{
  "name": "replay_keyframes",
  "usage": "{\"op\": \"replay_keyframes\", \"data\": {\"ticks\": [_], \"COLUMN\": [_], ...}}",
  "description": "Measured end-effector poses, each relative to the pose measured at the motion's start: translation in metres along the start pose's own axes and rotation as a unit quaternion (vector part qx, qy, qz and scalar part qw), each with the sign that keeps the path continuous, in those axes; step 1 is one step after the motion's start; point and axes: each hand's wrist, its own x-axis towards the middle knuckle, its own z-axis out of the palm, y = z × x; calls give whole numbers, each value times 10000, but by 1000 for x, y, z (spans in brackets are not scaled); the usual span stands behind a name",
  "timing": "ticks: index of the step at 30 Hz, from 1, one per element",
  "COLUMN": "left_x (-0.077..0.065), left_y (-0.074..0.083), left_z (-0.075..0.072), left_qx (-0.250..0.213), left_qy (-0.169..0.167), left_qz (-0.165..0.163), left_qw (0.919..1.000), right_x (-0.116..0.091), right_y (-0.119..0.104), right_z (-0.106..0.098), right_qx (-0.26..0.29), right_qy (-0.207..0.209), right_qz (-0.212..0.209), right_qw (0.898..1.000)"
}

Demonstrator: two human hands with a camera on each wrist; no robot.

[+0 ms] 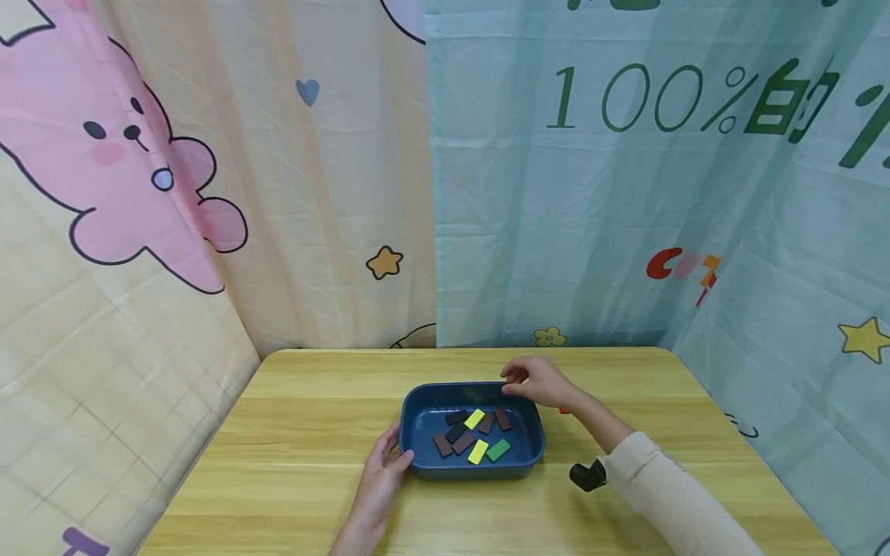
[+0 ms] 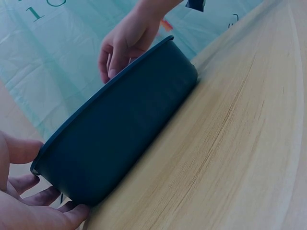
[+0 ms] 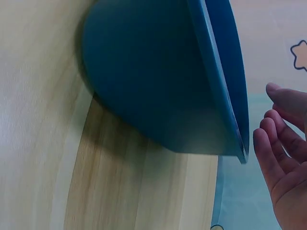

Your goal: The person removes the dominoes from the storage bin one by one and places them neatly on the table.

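Observation:
A dark blue rectangular plastic bin (image 1: 480, 472) stands on the wooden table. Inside lie several small flat blocks: brown ones (image 1: 443, 445), black ones (image 1: 456, 432), yellow ones (image 1: 477, 452) and a green one (image 1: 498, 449). At the bin's left end my left hand (image 1: 381, 472) holds it, thumb at the rim and fingers against the outer wall, as the left wrist view also shows. Over the far right corner, my right hand (image 1: 541, 381) hovers with fingers loosely bent. In the right wrist view, that hand (image 3: 288, 148) is beside the rim, with nothing between its fingers.
The wooden table (image 1: 313, 440) extends around the bin on all sides. Printed curtains (image 1: 334, 193) hang behind and beside it. A small red thing (image 1: 564, 411) shows past the right forearm, and a black device (image 1: 588, 476) sits at the right sleeve.

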Motion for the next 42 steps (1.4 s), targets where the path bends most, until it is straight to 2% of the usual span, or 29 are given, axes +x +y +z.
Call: {"op": "replay_keyframes", "data": {"ticks": [11,17,28,36,42], "left_x": [1,1,1,1,0], "left_y": [2,1,0,1,-1], "left_z": [0,-1,1,1,0], "left_qx": [-39,-70,-69,-64,-43], "left_qy": [12,-2,-59,-123,-111], "left_qz": [-31,-31,58,123,130], "left_qw": [10000,10000,9999,9998,9998], "right_x": [13,22,32,38,42], "right_y": [-19,-29,-35,-41,-45], "right_z": [24,44,78,93,101], "right_qx": [207,221,241,265,184], "right_qy": [-322,-520,-903,-1082,-1384], "right_qz": [-271,-244,-332,-505,-576], "right_qw": [9989,9981,9951,9925,9885]}}
